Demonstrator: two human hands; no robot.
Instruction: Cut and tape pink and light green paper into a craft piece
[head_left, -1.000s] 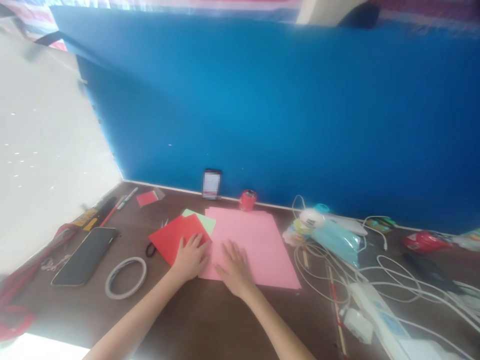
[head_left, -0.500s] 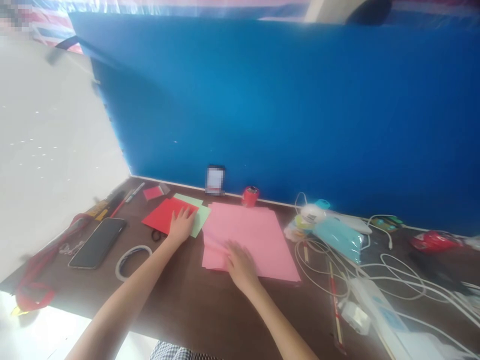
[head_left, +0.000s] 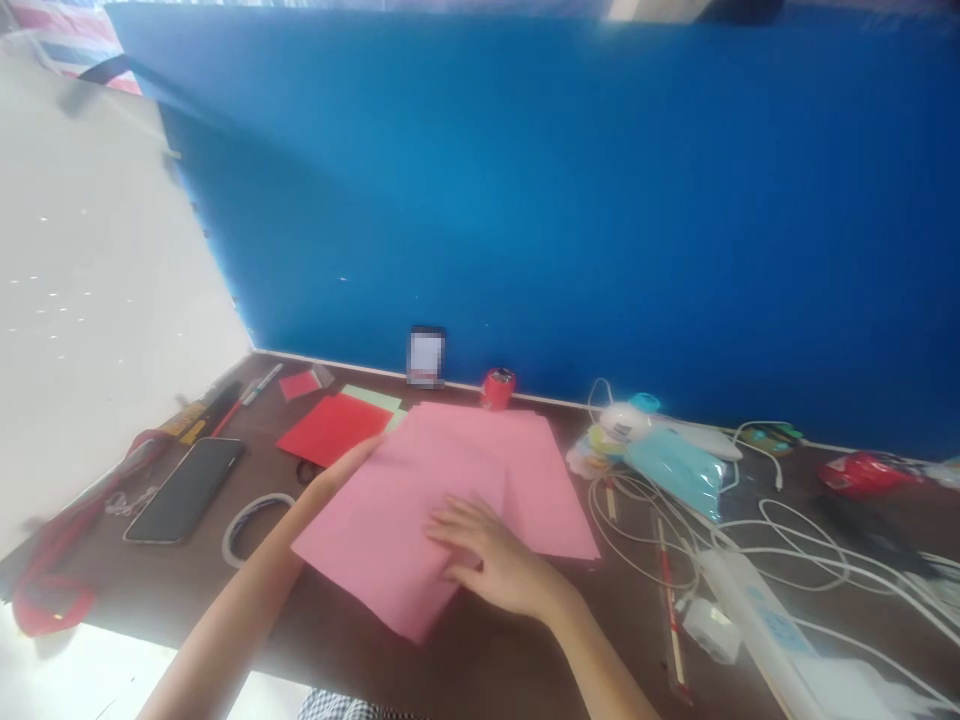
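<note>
A pink paper sheet [head_left: 397, 500] is tilted and shifted left, partly covering the pink paper stack [head_left: 536, 470]. My right hand [head_left: 487, 545] lies on the sheet's right side, fingers spread, with the thumb apart near its lower right edge. The sheet hides the fingers of my left hand [head_left: 369, 450]; just its back edge and the forearm show, so its grip cannot be seen. Beyond that hand lie a red sheet [head_left: 330, 428] and light green paper [head_left: 371, 397], the green partly covered.
A phone [head_left: 187, 490], a tape roll [head_left: 236, 530] and a red strap [head_left: 56, 590] lie left. At the back stands a red round object [head_left: 498, 388]. Right are a pale blue packet [head_left: 679, 470], white cables [head_left: 645, 585], a power strip [head_left: 757, 610] and a red-banded stick [head_left: 670, 610].
The pink sheet has come up off the stack and slid left, toward me. My left hand, earlier flat on the red and green paper, is now mostly behind it.
</note>
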